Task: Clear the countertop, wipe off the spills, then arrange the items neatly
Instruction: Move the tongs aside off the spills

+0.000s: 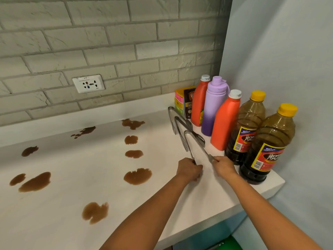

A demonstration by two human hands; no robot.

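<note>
Several brown spills point(137, 175) dot the white countertop point(75, 159). Three metal tongs lie at the right. My left hand point(189, 170) and my right hand point(224, 166) each grip one arm tip of the nearest tongs point(193, 141), whose hinge points away from me. A second pair of tongs point(182, 132) and a third point(172, 120) lie behind it. Along the right wall stand two orange bottles point(225, 123), a purple flask point(213, 107) and two yellow-capped bottles of dark liquid point(266, 147).
A yellow box point(179, 101) and a brown sachet box point(189, 103) stand in the back corner. A wall socket point(88, 83) sits in the brick backsplash. The counter's front right edge point(252, 201) drops off near my right arm.
</note>
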